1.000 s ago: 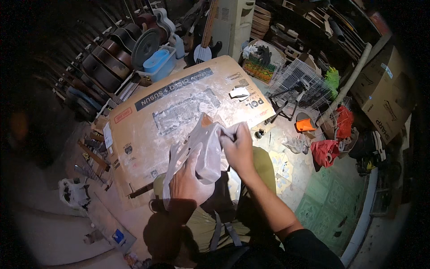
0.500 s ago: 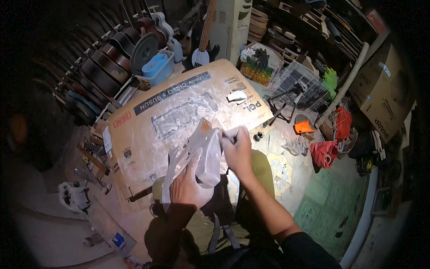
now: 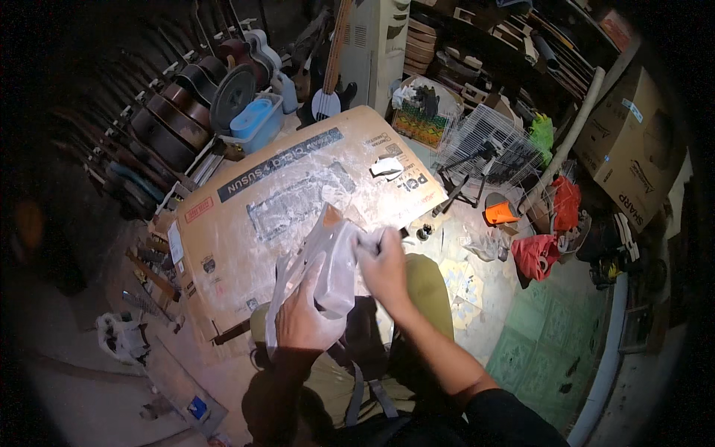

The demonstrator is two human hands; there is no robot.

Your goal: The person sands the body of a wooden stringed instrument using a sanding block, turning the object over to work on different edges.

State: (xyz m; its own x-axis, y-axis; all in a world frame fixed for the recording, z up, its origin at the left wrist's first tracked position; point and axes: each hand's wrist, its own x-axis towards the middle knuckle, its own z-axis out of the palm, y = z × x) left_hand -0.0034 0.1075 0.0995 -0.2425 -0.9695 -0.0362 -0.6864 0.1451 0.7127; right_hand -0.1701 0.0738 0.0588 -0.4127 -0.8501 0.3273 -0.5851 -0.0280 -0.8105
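A pale, dust-coated, angular piece [image 3: 337, 262] with cut-out hollows and a brown pointed tip rests over my lap; its exact kind I cannot make out. My left hand [image 3: 302, 316] wraps its lower left side, with the thumb lying along the face. Against the upper right edge presses my right hand [image 3: 381, 264], fingers curled closed. Whatever those fingers pinch, if anything, is hidden. Under and beyond the piece lies a flattened cardboard sheet [image 3: 223, 253], smeared with white dust. A crumpled white scrap [image 3: 387, 167] sits near its far right corner.
Rows of guitars [image 3: 175, 112] stand at the far left beside a blue plastic tub [image 3: 257, 127]. On the right are a wire cage [image 3: 488, 138], an orange scoop-like item [image 3: 500, 212], a red bag [image 3: 535, 257] and a large cardboard box [image 3: 625, 141].
The pale piece and both hands sit slightly lower and further left in the picture. My right hand has slid a little down along the edge. The left hand keeps its hold.
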